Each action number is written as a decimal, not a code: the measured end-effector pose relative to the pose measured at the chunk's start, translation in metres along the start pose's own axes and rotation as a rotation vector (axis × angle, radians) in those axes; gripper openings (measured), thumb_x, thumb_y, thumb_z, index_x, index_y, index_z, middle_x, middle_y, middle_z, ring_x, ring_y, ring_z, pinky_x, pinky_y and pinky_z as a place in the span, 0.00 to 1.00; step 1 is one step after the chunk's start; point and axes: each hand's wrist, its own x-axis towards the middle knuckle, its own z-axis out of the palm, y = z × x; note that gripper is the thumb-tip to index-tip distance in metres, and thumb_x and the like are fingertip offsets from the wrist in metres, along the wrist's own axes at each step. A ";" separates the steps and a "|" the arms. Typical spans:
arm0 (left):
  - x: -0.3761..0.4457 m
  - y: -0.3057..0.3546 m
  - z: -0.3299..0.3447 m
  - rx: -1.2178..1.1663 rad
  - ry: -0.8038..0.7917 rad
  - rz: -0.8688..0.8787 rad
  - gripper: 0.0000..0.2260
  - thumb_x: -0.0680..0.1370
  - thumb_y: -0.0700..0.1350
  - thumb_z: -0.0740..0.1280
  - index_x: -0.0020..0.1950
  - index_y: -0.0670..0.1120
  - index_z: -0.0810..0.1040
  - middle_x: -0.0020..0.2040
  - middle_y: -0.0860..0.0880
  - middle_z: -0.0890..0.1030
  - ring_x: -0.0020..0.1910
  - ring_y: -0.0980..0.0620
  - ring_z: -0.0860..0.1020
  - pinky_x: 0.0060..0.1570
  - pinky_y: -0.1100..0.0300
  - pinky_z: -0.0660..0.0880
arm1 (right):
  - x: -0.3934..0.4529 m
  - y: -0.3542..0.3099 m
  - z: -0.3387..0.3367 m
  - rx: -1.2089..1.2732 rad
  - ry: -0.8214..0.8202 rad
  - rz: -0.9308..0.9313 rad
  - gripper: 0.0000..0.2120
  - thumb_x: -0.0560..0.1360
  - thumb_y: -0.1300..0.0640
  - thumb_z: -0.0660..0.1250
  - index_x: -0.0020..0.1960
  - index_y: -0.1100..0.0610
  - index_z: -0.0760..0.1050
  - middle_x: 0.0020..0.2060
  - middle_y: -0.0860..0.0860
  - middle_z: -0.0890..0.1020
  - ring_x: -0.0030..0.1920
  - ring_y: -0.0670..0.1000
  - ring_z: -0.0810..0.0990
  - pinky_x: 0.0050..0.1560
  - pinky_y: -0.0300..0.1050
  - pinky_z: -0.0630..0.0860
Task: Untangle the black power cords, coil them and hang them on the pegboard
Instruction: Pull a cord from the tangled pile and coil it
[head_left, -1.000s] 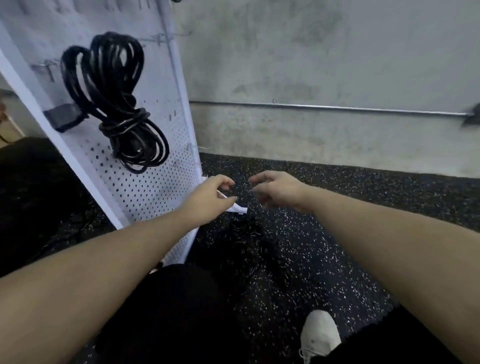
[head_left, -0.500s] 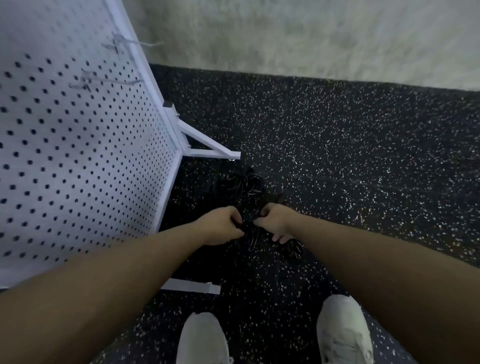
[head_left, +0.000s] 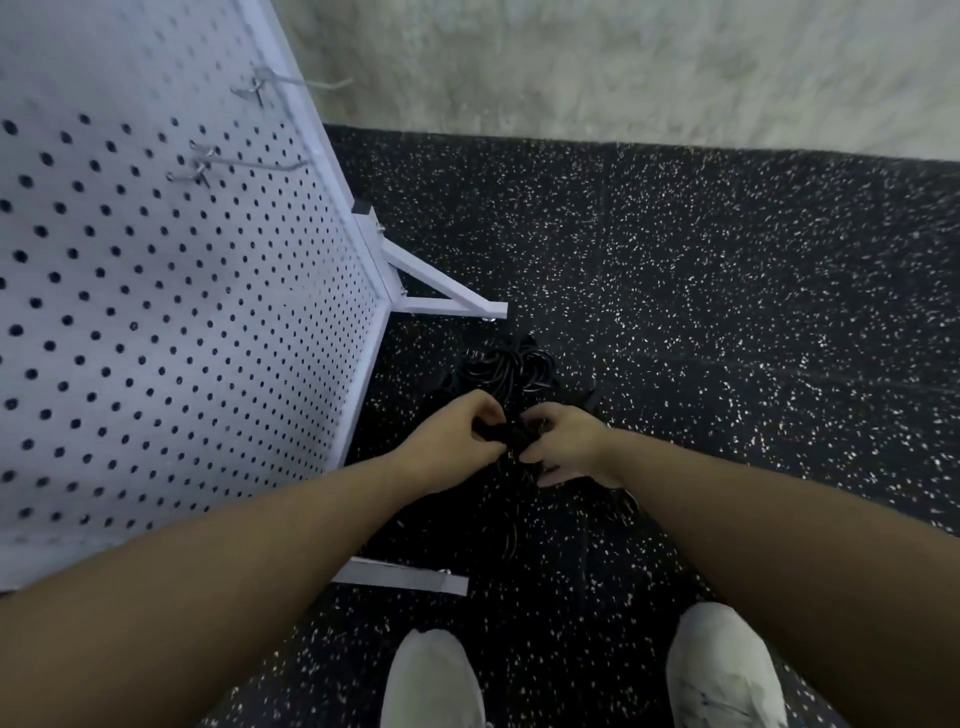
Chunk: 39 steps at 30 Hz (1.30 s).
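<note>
A tangle of black power cords (head_left: 506, 366) lies on the speckled floor beside the foot of the white pegboard (head_left: 171, 322). Both hands are down at the pile. My left hand (head_left: 452, 439) grips a bunch of cord with curled fingers. My right hand (head_left: 569, 441) pinches the same bunch from the other side, close to the left. More cord trails down beneath the hands toward me. Bare metal hooks (head_left: 244, 166) stick out of the pegboard's upper part.
The pegboard stands on white feet (head_left: 447, 299), and a second foot (head_left: 405, 577) reaches across the floor near my white shoes (head_left: 434, 680). A grey concrete wall (head_left: 623, 67) closes the far side. Dark speckled rubber floor (head_left: 753, 312) spreads to the right.
The view has dropped from the hung coil on the pegboard to the floor. Both hands went down to the cord pile and took hold of it.
</note>
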 end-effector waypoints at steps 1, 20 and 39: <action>-0.005 0.004 -0.005 -0.030 0.034 0.019 0.17 0.77 0.42 0.74 0.63 0.50 0.74 0.61 0.50 0.77 0.55 0.56 0.78 0.53 0.68 0.73 | -0.010 -0.007 -0.006 -0.001 -0.001 -0.041 0.27 0.77 0.68 0.69 0.73 0.51 0.70 0.52 0.52 0.76 0.51 0.54 0.82 0.48 0.48 0.85; -0.135 0.191 -0.110 -0.647 0.337 0.427 0.28 0.77 0.34 0.73 0.74 0.50 0.71 0.66 0.50 0.81 0.66 0.47 0.80 0.64 0.45 0.78 | -0.258 -0.183 -0.053 -0.050 0.125 -0.758 0.16 0.80 0.67 0.65 0.55 0.46 0.79 0.49 0.51 0.82 0.45 0.49 0.79 0.41 0.42 0.75; -0.167 0.241 -0.163 -0.744 0.529 0.446 0.23 0.76 0.36 0.74 0.70 0.48 0.75 0.59 0.54 0.84 0.54 0.44 0.86 0.50 0.43 0.84 | -0.281 -0.258 -0.056 0.018 0.010 -0.920 0.14 0.78 0.65 0.67 0.47 0.45 0.80 0.45 0.47 0.84 0.40 0.48 0.77 0.34 0.40 0.68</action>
